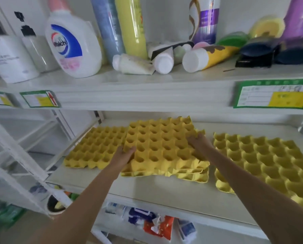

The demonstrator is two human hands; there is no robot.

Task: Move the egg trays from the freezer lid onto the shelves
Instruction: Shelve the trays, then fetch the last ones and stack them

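Both hands out over the middle shelf [164, 187] now, gripping a small stack of yellow egg trays [161, 147]. Left hand [122, 154] on the stack's near-left edge, fingers [129, 150] curled and clamped on the rim. Right hand [199, 143] on the right edge, fingers closed on the rim there. Top tray of the stack tilted, far-left corner riding over the neighbour, lower trays showing at the near-right corner, resting on the shelf board.

To the left, a single yellow tray [94, 147] lying flat on the same shelf, partly covered by the held stack. To the right, another yellow tray [263, 159] flat on the shelf, apart from the stack with a narrow strip of bare board between, right forearm crossing its near corner.

Up on the top shelf [147, 90]: white Walch bottle [71, 44] upright, tall blue and yellow cans [120, 27] behind, several white tubes [147, 62] lying on their sides, purple bottle [204, 20] upright. Green-bordered price labels [274, 94] stuck to the shelf's front edge. Below, packets in blue and orange [152, 222], blurred, contents impossible to read.
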